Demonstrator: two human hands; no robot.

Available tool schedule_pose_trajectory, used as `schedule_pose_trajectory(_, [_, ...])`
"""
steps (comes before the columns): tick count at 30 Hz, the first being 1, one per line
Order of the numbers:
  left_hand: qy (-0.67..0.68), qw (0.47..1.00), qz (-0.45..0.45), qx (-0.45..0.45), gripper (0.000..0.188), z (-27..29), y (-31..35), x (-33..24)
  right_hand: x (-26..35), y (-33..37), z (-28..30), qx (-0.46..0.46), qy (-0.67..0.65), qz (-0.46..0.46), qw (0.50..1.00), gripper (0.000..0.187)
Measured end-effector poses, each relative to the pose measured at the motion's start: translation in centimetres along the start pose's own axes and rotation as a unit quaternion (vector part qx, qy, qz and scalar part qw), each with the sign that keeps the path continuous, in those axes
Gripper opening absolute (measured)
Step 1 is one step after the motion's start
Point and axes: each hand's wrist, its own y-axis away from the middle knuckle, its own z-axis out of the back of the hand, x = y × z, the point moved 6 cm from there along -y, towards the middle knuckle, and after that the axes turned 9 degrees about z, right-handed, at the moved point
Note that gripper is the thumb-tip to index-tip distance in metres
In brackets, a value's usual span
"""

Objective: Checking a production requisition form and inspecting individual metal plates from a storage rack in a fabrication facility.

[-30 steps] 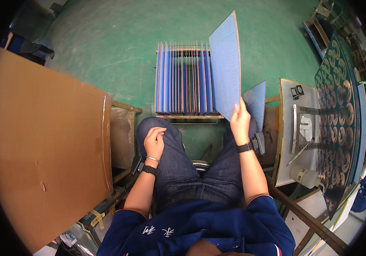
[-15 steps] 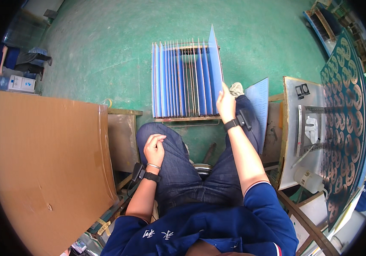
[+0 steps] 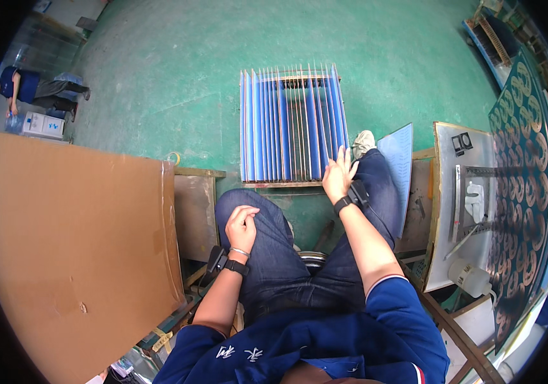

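A slotted rack (image 3: 292,185) on the floor in front of me holds several thin blue panels (image 3: 260,128) standing upright in a row, their edges toward me. At the rack's near right corner is my right hand (image 3: 340,174), with fingers spread and nothing held. Its fingertips are close to the outermost panels; whether they touch cannot be made out. My left hand (image 3: 242,227) rests on my left thigh, fingers loosely curled in, with nothing visible in it. One more blue panel (image 3: 399,168) leans upright beside my right leg.
A large brown board (image 3: 76,249) stands at my left. To my right are a pale worktop (image 3: 443,211) with a white glove (image 3: 474,203) and a plastic bottle (image 3: 469,277), and a dark green panel (image 3: 520,211) with copper rings. A person (image 3: 28,86) bends at the far left.
The rightmost panel, held tall by my right hand before, now stands down in the rack level with the others. My right hand has let go and its fingers have spread.
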Motion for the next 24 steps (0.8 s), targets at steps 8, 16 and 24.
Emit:
schedule_pose_trajectory(8, [0.024, 1.000, 0.000, -0.001, 0.022, 0.7, 0.3, -0.1, -0.9, 3.7, 21.2, -0.176, -0.318, -0.033, 0.931, 0.028])
schedule_pose_trajectory(16, [0.352, 0.918, 0.155, 0.098, 0.024, -0.6, -0.9, 0.9, -5.1, 12.1, 28.9, -0.236, -0.670, -0.074, 0.700, 0.031])
schedule_pose_trajectory(24, [0.541, 0.810, 0.142, 0.178, 0.040, 0.7, 1.1, -8.0, -2.8, 16.4, 25.9, -0.187, -0.753, -0.070, 0.627, 0.037])
